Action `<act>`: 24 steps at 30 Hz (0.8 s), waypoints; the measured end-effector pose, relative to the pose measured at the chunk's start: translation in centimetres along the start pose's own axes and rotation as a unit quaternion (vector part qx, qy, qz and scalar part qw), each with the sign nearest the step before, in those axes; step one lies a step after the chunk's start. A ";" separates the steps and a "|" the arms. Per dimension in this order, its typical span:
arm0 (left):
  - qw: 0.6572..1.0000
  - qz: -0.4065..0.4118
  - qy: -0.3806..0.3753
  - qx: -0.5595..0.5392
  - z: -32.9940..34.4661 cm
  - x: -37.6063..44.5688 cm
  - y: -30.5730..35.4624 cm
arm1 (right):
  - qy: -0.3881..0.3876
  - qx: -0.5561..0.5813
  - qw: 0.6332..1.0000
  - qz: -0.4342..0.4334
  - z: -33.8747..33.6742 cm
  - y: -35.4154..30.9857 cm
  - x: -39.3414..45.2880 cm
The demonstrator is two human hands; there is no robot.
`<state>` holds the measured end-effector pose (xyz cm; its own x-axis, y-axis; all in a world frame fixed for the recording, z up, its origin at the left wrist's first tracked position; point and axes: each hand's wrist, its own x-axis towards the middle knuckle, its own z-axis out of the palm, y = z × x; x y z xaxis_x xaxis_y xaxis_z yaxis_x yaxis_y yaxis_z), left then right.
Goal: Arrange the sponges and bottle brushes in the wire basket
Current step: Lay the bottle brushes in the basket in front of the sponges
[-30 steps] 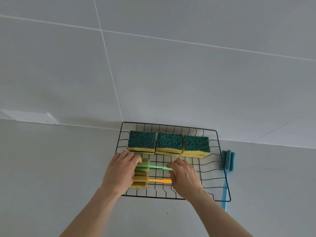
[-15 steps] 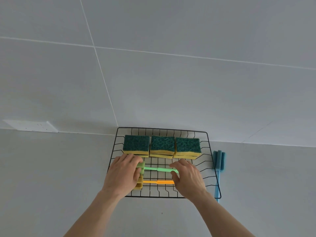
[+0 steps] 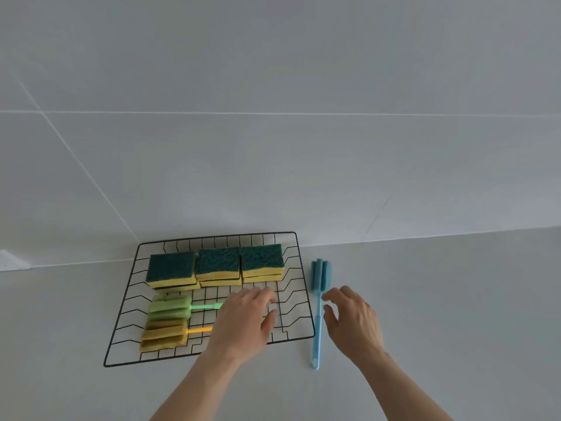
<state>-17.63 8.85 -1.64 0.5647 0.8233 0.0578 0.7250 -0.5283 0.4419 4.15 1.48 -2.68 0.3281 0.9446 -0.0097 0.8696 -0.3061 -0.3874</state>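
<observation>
A black wire basket (image 3: 299, 287) lies on the grey counter. Along its far side sit three stacks of green-and-yellow sponges (image 3: 217, 264). A green bottle brush (image 3: 170, 307) and a yellow bottle brush (image 3: 164, 334) lie side by side at its near left, heads to the left. A blue bottle brush (image 3: 318, 302) lies on the counter just right of the basket. My left hand (image 3: 246, 323) hovers open over the basket's right half, covering both handles' ends. My right hand (image 3: 353, 322) is open beside the blue brush's handle, fingertips close to it.
A grey tiled wall rises behind the counter (image 3: 455, 299). A white wall plate (image 3: 12, 261) shows at the far left edge.
Both hands have let go of the green brush and moved right. My right hand now sits outside the basket by the blue brush. The view has swung to the right.
</observation>
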 end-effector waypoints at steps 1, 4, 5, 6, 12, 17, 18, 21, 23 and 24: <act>1.000 0.008 -0.007 0.002 0.8 0.5 1.2 | -0.007 0.002 1.000 0.010 -0.2 1.2 -0.2; 0.999 0.028 -0.031 0.027 3.3 2.1 4.6 | -0.034 0.007 0.999 0.030 -0.5 4.4 -0.6; 0.998 0.031 -0.038 0.040 4.2 2.6 5.7 | -0.042 0.010 0.998 0.035 -0.5 5.4 -0.7; 0.997 0.032 -0.044 0.056 5.0 3.2 6.7 | -0.049 0.013 0.998 0.040 -0.6 6.3 -0.7; 0.968 0.031 -0.109 0.225 9.2 6.0 10.0 | -0.078 0.027 0.995 0.050 -0.3 10.6 0.1; 0.930 -0.004 -0.176 0.323 11.4 7.3 11.1 | -0.094 0.044 0.994 0.038 0.1 12.2 0.9; 0.925 -0.005 -0.185 0.333 11.7 7.3 11.2 | -0.098 0.045 0.994 0.034 0.2 12.5 1.1; 0.924 -0.006 -0.190 0.331 12.4 7.4 11.7 | -0.101 0.048 0.994 0.021 0.0 13.4 1.4; 0.939 -0.015 -0.184 0.290 12.8 7.4 12.1 | -0.089 0.052 0.995 0.008 -0.3 13.9 1.6; 0.950 -0.020 -0.180 0.255 12.9 7.5 12.3 | -0.078 0.051 0.996 -0.002 -0.6 14.1 1.8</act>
<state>0.62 5.79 -7.36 0.5637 0.7693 -0.3006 0.7938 -0.6052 -0.0602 17.20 -1.23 -7.61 0.2558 0.9554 -0.1473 0.8261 -0.2952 -0.4800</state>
